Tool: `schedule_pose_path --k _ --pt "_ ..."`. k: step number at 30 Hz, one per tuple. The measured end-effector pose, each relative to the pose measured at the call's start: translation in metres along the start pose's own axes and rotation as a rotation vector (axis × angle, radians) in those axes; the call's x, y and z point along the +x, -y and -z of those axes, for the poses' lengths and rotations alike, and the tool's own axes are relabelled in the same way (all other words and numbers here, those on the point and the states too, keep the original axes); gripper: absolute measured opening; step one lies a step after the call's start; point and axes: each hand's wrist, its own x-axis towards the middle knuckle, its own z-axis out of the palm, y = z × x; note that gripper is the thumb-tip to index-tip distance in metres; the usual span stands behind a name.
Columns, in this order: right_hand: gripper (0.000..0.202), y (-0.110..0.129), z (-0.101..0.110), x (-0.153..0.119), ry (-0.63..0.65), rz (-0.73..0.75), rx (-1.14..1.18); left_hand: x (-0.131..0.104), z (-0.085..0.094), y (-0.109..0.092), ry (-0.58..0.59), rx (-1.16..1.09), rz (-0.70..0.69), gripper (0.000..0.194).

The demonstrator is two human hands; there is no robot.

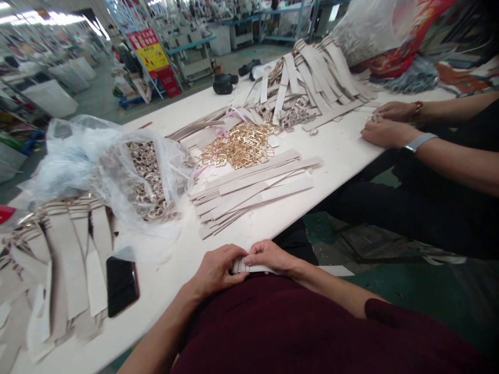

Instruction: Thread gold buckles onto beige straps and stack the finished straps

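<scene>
Close to my body, just off the table's front edge, my left hand (220,267) is closed round one end of a pale strap (257,268). My right hand (271,255) pinches the same strap right beside it, and the fingers of both hands nearly meet. The strap's far end sticks out to the right past my right forearm. Beyond my hands lies a stack of flat pale straps (253,189) on the white table (175,265). Behind that stack is a heap of gold metal buckles (245,145).
A plastic bag of small beige loops (150,182) stands left of centre. Finished-looking straps (64,259) and a black phone (121,285) lie at the left. More straps (323,72) are piled at the back. Another person's hands (384,130) work at the right edge.
</scene>
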Motion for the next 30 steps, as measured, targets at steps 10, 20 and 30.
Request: schedule_pose_path --k 10,20,30 --pt "0.042 0.005 -0.011 -0.011 -0.033 0.1 -0.255 -0.021 0.007 0.005 -0.138 -0.042 -0.045 0.041" --pt "0.039 0.061 -0.06 0.016 -0.073 0.459 -0.578 -0.026 -0.026 -0.004 -0.678 -1.244 0.317 0.037" --pt "0.041 0.01 -0.054 0.043 0.084 0.339 -0.694 -0.155 0.096 0.055 -1.514 -1.331 0.34 0.027"
